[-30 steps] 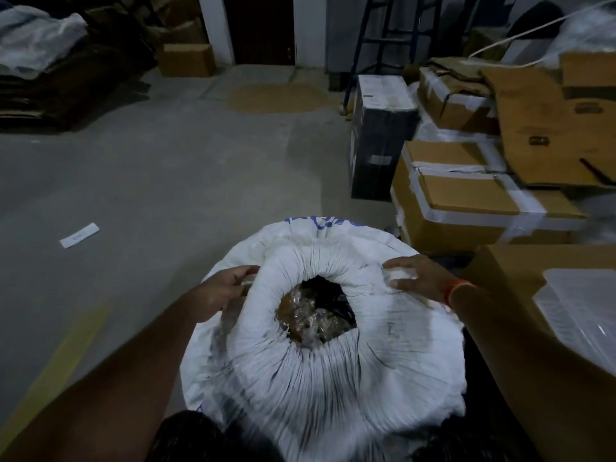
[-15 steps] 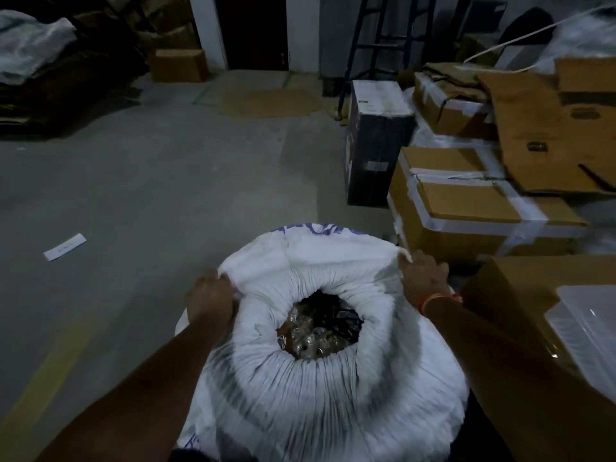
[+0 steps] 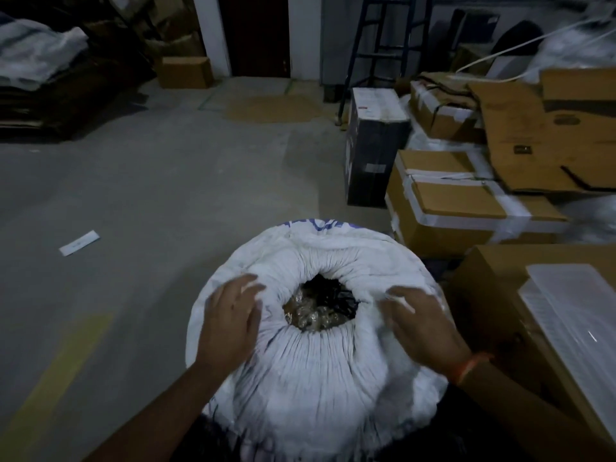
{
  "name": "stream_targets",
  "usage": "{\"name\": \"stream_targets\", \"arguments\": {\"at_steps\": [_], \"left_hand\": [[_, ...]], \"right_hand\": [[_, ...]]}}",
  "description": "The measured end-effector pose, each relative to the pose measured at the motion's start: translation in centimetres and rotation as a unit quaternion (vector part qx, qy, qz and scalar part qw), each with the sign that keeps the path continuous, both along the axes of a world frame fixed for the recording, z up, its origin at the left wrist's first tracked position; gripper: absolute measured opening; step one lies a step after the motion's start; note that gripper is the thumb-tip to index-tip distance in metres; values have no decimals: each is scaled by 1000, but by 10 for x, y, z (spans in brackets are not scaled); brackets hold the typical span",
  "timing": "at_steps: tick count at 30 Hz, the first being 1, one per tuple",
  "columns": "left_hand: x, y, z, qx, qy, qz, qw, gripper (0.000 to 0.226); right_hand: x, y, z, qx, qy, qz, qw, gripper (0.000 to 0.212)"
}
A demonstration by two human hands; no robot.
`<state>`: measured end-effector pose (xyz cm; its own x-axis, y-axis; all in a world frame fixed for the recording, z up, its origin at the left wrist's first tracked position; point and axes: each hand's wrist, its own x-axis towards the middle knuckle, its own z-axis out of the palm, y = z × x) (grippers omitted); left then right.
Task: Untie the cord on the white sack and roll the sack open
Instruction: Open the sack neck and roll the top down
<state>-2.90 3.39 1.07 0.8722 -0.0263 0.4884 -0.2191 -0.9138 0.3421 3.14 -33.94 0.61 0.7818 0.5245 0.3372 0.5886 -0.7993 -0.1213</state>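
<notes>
The white sack (image 3: 316, 345) stands on the floor right in front of you, its mouth already gathered into a thick rolled collar around a dark opening; no cord shows. You are in the rolling step. Your left hand (image 3: 230, 323) and right hand (image 3: 421, 328) lie flat and open on either side of the collar, gripping nothing. Next, likely hook your fingers under the roll and turn it down evenly, clear of the cardboard box (image 3: 493, 288) just beside it.

Boxes (image 3: 443, 208) stand right of the sack (image 3: 316, 361); a paper slip (image 3: 79, 242) lies left.
</notes>
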Motion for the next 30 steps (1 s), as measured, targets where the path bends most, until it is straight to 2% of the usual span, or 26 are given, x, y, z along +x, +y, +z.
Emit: {"name": "stream_targets", "arguments": {"at_steps": [3, 5, 7, 8, 11, 12, 14, 15, 18, 20, 22, 23, 25, 27, 29, 30], "left_hand": [[-61, -20, 3, 54, -26, -118, 991, 23], [-86, -25, -1, 100, -14, -191, 976, 25], [-98, -21, -14, 156, 54, -232, 958, 50], [-100, -17, -23, 196, 101, -233, 947, 68], [-96, -4, -40, 343, 242, -223, 880, 119], [-94, -4, -44, 383, 276, -224, 853, 131], [-92, -12, -48, 410, 317, -225, 825, 144], [-92, -17, -48, 409, 322, -222, 824, 142], [-95, -23, -45, 405, 253, -208, 854, 118], [-92, -20, -51, 403, 250, -232, 849, 110], [-90, -15, -62, 383, 214, -263, 859, 101], [-91, -15, -63, 355, 207, -280, 867, 98], [-94, -11, -65, 282, 227, -278, 889, 111], [-100, -6, -59, 194, 249, -286, 905, 111], [-110, -8, -53, 87, 249, -279, 923, 90], [-114, -10, -50, 66, 246, -269, 929, 79]], "right_hand": [[-63, 2, -1, -31, 9, 132, 991, 37], [-89, 7, 6, -46, 29, 186, 981, 38], [-103, 10, 3, -84, 41, 208, 974, 51], [-105, 10, 0, -140, 55, 200, 968, 65], [-97, 4, -27, -271, 134, 160, 940, 106], [-93, 2, -33, -301, 167, 148, 927, 113], [-90, 0, -45, -321, 200, 142, 915, 111], [-90, 3, -47, -321, 192, 143, 916, 106], [-94, 12, -48, -327, 142, 164, 920, 84], [-94, 13, -49, -325, 99, 189, 921, 67], [-95, 12, -53, -326, 77, 199, 921, 58], [-97, 12, -54, -328, 75, 201, 920, 57], [-106, 15, -51, -320, 82, 202, 922, 60], [-117, 19, -49, -310, 72, 206, 925, 75], [-127, 27, -48, -306, 85, 195, 928, 84], [-131, 32, -48, -301, 106, 185, 930, 82]]}}
